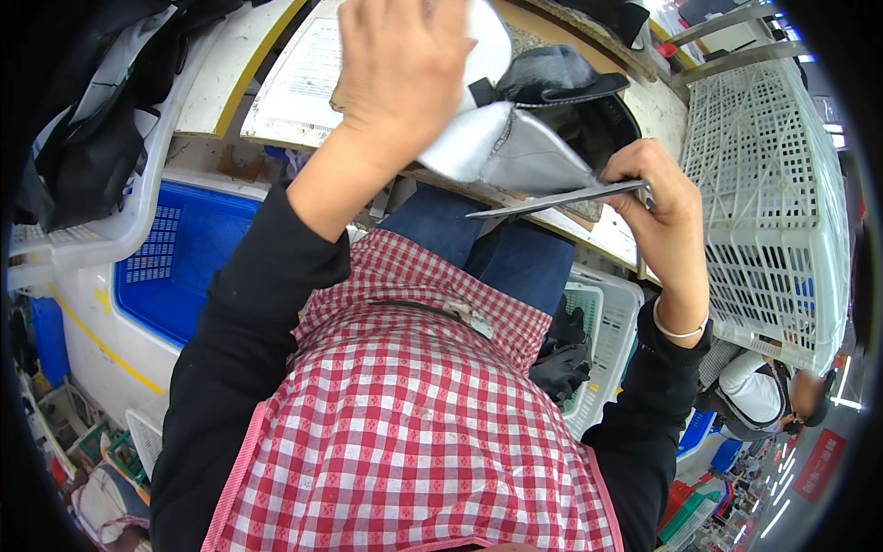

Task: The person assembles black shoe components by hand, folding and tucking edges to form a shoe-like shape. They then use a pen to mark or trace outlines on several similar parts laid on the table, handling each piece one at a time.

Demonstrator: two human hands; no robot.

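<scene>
My left hand (400, 74) is raised over the workbench at the top edge of the view, slightly smeared, its fingertips hidden. Beside it lies a white curved piece (485, 41). My right hand (658, 189) is closed, with thumb and fingers pinching a thin, flat grey-black piece (556, 199), seen nearly edge-on, that tapers toward my lap. Between the hands is a silvery-white lining (533, 152) with a stitched seam, overlapping a black, shoe-upper-like piece (561, 74). Whether these are joined to the flat piece I cannot tell.
A printed sheet (294, 87) lies on the bench. A blue crate (175, 262) stands at left, near black pieces in a white basket (83, 244). A tall white crate (759, 202) is at right. By my legs is another basket (607, 359). A person (759, 396) sits beyond.
</scene>
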